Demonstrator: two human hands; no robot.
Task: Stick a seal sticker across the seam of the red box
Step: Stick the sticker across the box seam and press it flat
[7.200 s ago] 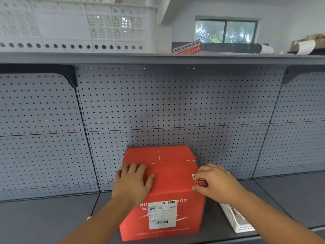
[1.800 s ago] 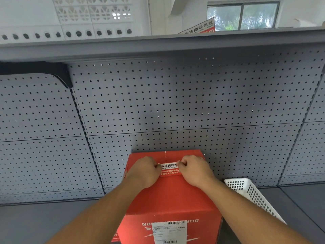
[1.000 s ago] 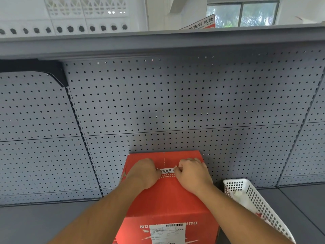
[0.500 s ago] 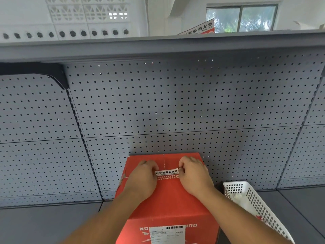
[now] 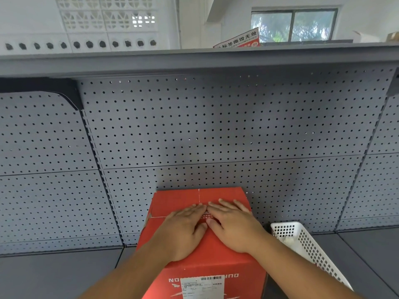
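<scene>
- I am seeing the red box (image 5: 207,253) standing nearest me on the grey shelf (image 5: 54,275), its shipping label (image 5: 201,287) facing me at the bottom edge.
- I am pressing the left hand (image 5: 183,229) and the right hand (image 5: 234,225) flat on the box top, fingers spread, palms down, gripping nothing.
- Between the thumbs, a sliver of the seal sticker (image 5: 206,216) is showing, lying across the centre seam (image 5: 198,195); the rest is hidden under the hands.
- I am judging this as the smoothing-down step; next I would be sweeping outward along the sticker ends, then lifting off.
- The white basket (image 5: 306,244) is sitting just beside the box on the right, crowding that wrist; the left side is offering open shelf.
- Beyond, the box's far edge is lying near the pegboard back panel (image 5: 216,130), with the upper shelf (image 5: 194,61) overhanging.
</scene>
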